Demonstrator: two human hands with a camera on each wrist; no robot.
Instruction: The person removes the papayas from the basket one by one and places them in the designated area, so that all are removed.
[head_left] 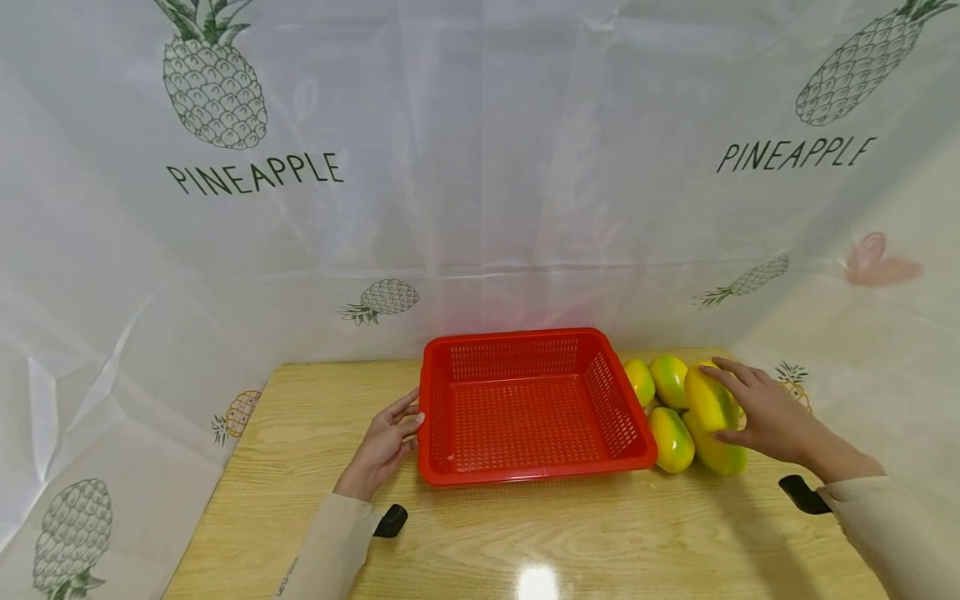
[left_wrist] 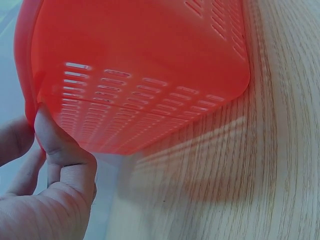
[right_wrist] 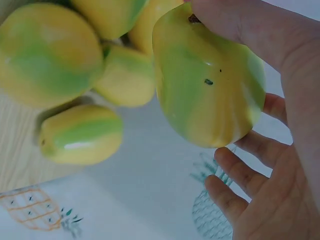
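A red plastic basket [head_left: 517,421] with slotted walls stands on the wooden table, nothing inside it. At its left side my left hand [head_left: 386,446] pinches the rim, the thumb [left_wrist: 62,142] on the outer wall below the lip. My right hand [head_left: 772,417] grips a yellow-green mango [head_left: 708,398] between thumb and fingers, above several others to the right of the basket. Up close, the held mango [right_wrist: 207,82] shows a brown stem end and small dark marks. Beneath and beside it lie more mangoes [head_left: 671,440], partly hidden by one another.
The pale wooden table [head_left: 480,533] reaches toward me, with a bright reflection at its near side. A white sheet [head_left: 525,167] printed with pineapples hangs behind the table and along both sides. The mangoes lie close against the basket's right side.
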